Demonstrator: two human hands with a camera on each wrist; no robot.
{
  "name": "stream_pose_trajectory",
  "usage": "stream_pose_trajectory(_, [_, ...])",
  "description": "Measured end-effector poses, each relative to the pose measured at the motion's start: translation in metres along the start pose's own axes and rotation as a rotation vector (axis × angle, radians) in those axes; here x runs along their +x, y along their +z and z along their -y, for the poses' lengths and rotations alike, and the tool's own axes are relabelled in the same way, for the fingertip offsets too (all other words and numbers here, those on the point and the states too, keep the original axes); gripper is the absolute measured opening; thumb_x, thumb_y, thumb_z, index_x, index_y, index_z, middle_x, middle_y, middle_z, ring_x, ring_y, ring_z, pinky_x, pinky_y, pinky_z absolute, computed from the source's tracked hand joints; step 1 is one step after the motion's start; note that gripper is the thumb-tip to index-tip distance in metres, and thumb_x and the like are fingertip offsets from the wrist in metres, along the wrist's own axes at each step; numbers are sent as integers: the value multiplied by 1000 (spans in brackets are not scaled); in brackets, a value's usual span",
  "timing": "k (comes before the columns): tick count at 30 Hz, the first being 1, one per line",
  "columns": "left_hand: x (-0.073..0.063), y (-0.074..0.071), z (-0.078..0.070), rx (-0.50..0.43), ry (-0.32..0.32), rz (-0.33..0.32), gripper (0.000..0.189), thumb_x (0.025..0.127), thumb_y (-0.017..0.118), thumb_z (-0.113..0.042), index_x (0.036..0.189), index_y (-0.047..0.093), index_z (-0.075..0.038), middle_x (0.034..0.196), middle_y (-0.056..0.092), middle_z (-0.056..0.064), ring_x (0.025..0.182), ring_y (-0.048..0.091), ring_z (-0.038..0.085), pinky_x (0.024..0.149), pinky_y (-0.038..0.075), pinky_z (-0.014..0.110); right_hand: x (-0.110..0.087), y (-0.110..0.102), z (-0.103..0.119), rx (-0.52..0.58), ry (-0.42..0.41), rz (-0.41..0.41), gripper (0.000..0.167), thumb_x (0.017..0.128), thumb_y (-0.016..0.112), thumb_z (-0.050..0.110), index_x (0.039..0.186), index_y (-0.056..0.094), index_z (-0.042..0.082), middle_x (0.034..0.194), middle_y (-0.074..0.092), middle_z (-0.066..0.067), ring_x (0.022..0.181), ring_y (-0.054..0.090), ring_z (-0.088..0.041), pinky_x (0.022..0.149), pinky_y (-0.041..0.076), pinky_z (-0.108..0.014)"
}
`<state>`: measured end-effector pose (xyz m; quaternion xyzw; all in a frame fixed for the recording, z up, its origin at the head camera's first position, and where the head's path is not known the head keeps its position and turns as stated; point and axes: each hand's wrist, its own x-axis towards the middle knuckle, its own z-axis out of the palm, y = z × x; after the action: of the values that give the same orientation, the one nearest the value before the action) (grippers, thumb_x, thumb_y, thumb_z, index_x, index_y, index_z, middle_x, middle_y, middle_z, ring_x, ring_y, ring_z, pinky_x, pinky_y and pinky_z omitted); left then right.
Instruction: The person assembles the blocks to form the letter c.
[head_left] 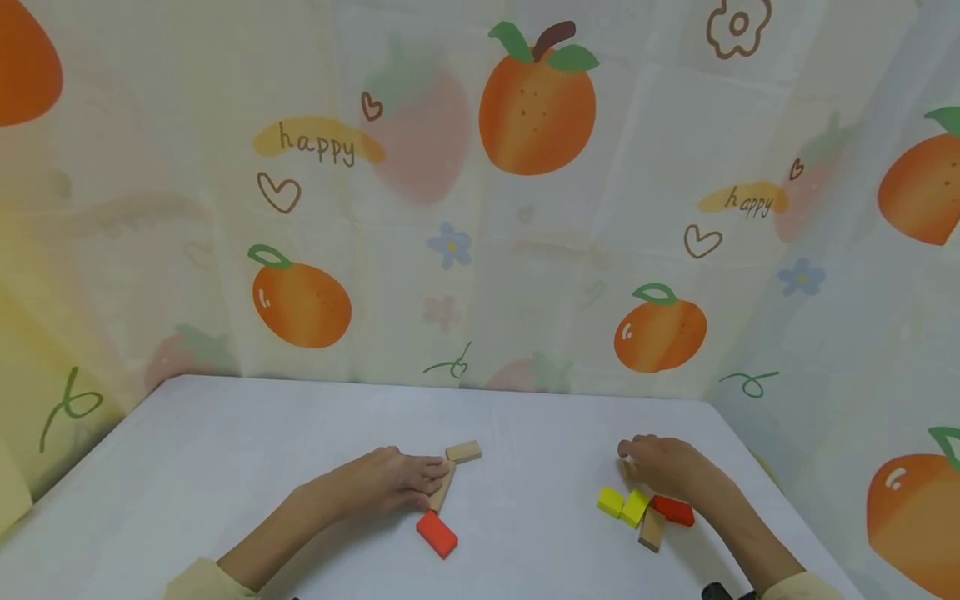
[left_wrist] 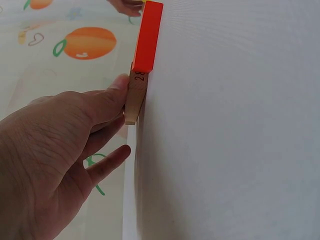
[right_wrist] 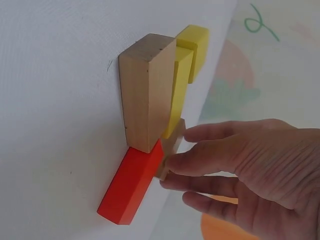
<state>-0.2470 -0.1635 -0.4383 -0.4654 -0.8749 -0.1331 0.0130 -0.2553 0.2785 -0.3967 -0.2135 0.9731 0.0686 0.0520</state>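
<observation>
My left hand [head_left: 390, 479] is on a long plain wooden block [head_left: 444, 490], with the thumb against its side in the left wrist view. A red block [head_left: 437, 534] touches its near end, and a short wooden block [head_left: 463, 452] lies at the far end. To the right, my right hand [head_left: 663, 462] pinches a wooden block [right_wrist: 172, 142] between thumb and fingers, partly hidden by them. Close by that hand, two yellow blocks [head_left: 634, 507], another wooden block [head_left: 652, 530] and a red block [head_left: 673, 510] lie clustered together.
All the blocks lie on a white table [head_left: 540, 467]. Behind it and at the sides hangs a curtain [head_left: 540, 267] printed with oranges. A dark object [head_left: 717, 592] shows at the bottom edge near the right sleeve.
</observation>
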Motion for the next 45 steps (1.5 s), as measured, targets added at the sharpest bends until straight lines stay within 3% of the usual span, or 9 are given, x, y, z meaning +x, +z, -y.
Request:
stream_pose_trajectory(11, [1, 2, 1, -1, -3, 5, 35, 101, 68, -35, 131, 74, -18, 143, 68, 3, 129, 68, 19, 98, 58, 45, 3, 5, 3, -9, -3, -25, 21, 85, 82, 3, 101, 70, 7, 83, 66, -1, 73, 53, -14, 78, 63, -34])
stream_pose_trajectory(22, [-1, 3, 2, -17, 2, -5, 34, 100, 69, -34, 129, 75, -17, 143, 68, 5, 128, 69, 19, 100, 59, 44, 3, 3, 4, 8, 24, -82, 23, 84, 86, 12, 99, 70, 7, 80, 63, 0, 70, 51, -13, 73, 61, -31])
stream_pose_trajectory(32, [0, 3, 2, 27, 34, -11, 35, 101, 67, -33, 131, 74, -18, 142, 68, 5, 122, 73, 22, 96, 60, 43, 2, -10, 12, 85, 17, -157, 30, 81, 84, 9, 107, 72, 8, 89, 68, 1, 76, 57, -9, 73, 62, -28])
stream_pose_trajectory(38, [0, 2, 3, 65, 46, 3, 37, 100, 69, -32, 133, 73, -15, 143, 68, 6, 127, 70, 20, 97, 59, 43, 7, -21, 19, 114, -13, -189, 34, 83, 81, 11, 115, 72, 5, 94, 70, -3, 77, 57, -9, 72, 62, -27])
stream_pose_trajectory(45, [1, 4, 4, 15, 51, -5, 38, 98, 71, -30, 131, 73, -12, 142, 68, 9, 129, 68, 22, 100, 59, 43, 17, -30, 31, 165, -15, -198, 41, 88, 77, 11, 128, 67, 5, 99, 73, -4, 80, 60, -12, 75, 62, -32])
